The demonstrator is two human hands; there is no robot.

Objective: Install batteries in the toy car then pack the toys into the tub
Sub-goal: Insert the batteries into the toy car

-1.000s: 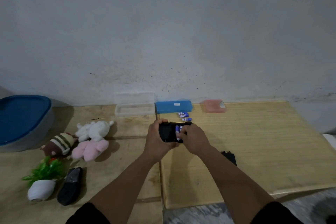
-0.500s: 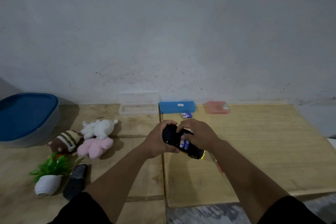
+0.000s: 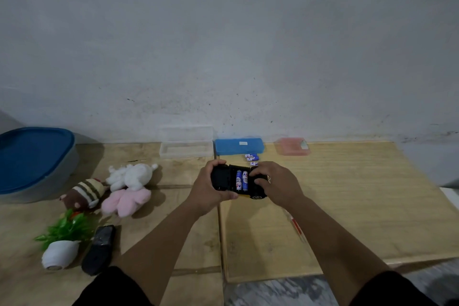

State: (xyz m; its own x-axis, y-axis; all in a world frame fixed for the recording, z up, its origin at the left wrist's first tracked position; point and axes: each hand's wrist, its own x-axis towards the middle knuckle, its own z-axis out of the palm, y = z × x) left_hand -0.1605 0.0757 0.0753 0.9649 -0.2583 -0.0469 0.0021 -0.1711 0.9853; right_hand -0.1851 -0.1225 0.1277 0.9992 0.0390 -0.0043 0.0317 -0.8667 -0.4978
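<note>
I hold a black toy car (image 3: 223, 180) upside down above the wooden boards. My left hand (image 3: 207, 187) grips its left end and my right hand (image 3: 277, 185) grips its right end, near a wheel (image 3: 255, 197). Two blue-and-white batteries (image 3: 241, 180) lie side by side in its uncovered compartment. Loose batteries (image 3: 252, 157) lie on the board just behind the car. A grey tub with a blue lid (image 3: 32, 161) stands at the far left. A white plush (image 3: 131, 176), a pink plush (image 3: 126, 201) and a brown striped plush (image 3: 83, 194) lie between the tub and my hands.
A toppled white pot with a green plant (image 3: 62, 243) and a dark flat object (image 3: 99, 249) lie at the near left. A clear box (image 3: 186, 148), a blue case (image 3: 238, 146) and a pink box (image 3: 293, 146) line the wall. A red-and-white strip (image 3: 295, 225) shows under my right forearm.
The car was tilted down to the right half a second ago; now it lies level with its battery compartment facing up. Both hands kept hold of it.
</note>
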